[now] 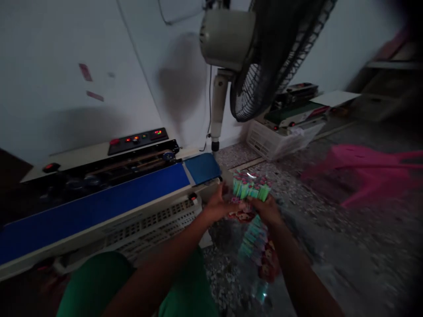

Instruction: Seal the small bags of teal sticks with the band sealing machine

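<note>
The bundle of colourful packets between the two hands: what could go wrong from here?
The bundle could slip and scatter if the right hand loosens. The control panel shows lit lights, so the blue belt may be powered; the left hand, close to its end, might get pinched if it moves.

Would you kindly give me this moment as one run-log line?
left hand: at pack | right hand: holding pack | below: second pack | leftward: blue belt | rightward: pink stool
</note>
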The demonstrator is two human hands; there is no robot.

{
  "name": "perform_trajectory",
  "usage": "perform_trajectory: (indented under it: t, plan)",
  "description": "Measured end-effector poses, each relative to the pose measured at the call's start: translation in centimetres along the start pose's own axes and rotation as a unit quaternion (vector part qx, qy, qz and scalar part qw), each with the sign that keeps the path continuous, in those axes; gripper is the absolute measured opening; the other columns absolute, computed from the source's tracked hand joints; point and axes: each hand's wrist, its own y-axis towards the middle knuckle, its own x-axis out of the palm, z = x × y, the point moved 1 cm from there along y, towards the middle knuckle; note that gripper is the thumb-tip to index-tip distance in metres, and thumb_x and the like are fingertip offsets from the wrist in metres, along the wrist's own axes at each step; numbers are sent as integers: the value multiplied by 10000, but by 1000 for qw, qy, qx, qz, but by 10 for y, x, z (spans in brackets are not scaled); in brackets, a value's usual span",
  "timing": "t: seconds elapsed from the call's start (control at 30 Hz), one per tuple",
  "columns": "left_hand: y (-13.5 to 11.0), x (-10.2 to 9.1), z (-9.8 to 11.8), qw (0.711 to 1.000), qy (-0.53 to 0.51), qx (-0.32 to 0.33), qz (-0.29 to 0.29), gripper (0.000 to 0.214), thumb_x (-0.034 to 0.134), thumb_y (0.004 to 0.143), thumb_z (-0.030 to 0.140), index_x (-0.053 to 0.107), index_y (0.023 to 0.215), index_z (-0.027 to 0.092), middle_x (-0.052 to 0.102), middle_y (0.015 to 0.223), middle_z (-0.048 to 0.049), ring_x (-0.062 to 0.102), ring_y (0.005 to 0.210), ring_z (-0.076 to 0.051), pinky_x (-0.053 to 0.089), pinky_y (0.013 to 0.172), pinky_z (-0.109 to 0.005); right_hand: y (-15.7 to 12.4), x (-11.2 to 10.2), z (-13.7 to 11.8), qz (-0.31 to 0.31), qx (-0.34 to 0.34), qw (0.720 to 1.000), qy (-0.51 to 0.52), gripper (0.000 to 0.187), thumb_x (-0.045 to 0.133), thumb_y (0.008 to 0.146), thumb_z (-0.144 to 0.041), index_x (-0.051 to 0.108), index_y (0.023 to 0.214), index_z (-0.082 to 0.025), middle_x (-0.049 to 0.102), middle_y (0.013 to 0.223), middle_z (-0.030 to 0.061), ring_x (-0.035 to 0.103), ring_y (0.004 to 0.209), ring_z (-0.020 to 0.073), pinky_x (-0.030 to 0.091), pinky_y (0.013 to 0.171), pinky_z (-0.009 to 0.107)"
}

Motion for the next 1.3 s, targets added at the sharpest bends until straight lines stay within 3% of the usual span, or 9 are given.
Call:
perform_trajectory:
  t: [0.1, 0.23, 0.3, 0.4, 0.53, 0.73, 0.9, 1.07, 1.3]
  plan:
    - [25, -28, 28, 992, -74, 98, 33, 580, 684, 700, 398, 477, 1189, 164, 617, 1130, -105, 591, 1005, -249, 465, 870, -374, 28, 53, -52, -66, -68, 995, 32, 285, 728, 628, -359, 683, 859, -196, 712, 825, 24, 659, 765, 219, 540, 736, 366]
    - [45, -88, 64, 972, -3, 214, 92, 509, 741, 649, 332, 532, 1079, 160, 638, 1000, -48, 594, 936, -205, 468, 828, -304, 70, 99, -98, -124, -187, 973, 53, 263, 733, 635, -334, 693, 858, -201, 710, 904, 20, 656, 846, 206, 516, 829, 373]
    - [53, -112, 59, 966, 31, 234, 108, 529, 752, 633, 321, 530, 1084, 157, 628, 1018, -52, 577, 973, -207, 446, 866, -303, 86, 116, -97, -139, -207, 968, 34, 292, 729, 641, -327, 690, 907, -213, 702, 957, 20, 646, 897, 204, 498, 865, 374]
    - [60, -133, 27, 975, 26, 179, 126, 622, 764, 605, 336, 494, 1130, 143, 623, 1031, -71, 583, 965, -216, 467, 841, -317, 102, 136, -71, -180, -157, 971, 1, 383, 727, 634, -346, 666, 984, -201, 697, 980, 30, 647, 889, 209, 513, 826, 374]
    - [62, -136, -4, 990, -20, 105, 86, 606, 709, 669, 360, 452, 1176, 147, 630, 1033, -84, 617, 860, -210, 513, 724, -328, 108, 145, -44, -167, -114, 979, -29, 491, 746, 605, -362, 628, 1049, -188, 696, 985, 34, 648, 865, 212, 525, 780, 358]
    - [68, -140, 10, 969, 63, 197, 138, 574, 707, 675, 361, 490, 1168, 163, 625, 1108, -69, 573, 1013, -211, 437, 888, -318, 107, 143, -63, -155, -174, 971, -43, 321, 715, 662, -348, 675, 952, -215, 698, 973, 22, 642, 906, 208, 492, 861, 349]
    - [68, -140, -5, 978, 92, 148, 114, 492, 658, 715, 397, 535, 1122, 151, 663, 1017, -59, 605, 924, -202, 464, 828, -315, 104, 148, -56, -195, -158, 966, -58, 399, 735, 633, -358, 658, 995, -210, 692, 1003, 36, 639, 933, 208, 475, 896, 365]
    - [68, -146, 1, 968, 101, 171, 154, 475, 681, 689, 406, 574, 1073, 149, 663, 996, -51, 601, 902, -202, 459, 821, -300, 102, 152, -59, -162, -155, 973, -62, 391, 711, 655, -381, 654, 1005, -216, 697, 984, 31, 648, 898, 212, 501, 854, 363]
    - [73, -156, 1, 980, 69, 123, 142, 516, 729, 632, 376, 572, 1052, 122, 658, 925, -57, 606, 834, -201, 481, 744, -300, 107, 157, -53, -166, -127, 973, -96, 515, 727, 633, -385, 599, 1089, -183, 686, 1008, 48, 631, 912, 223, 502, 834, 382]
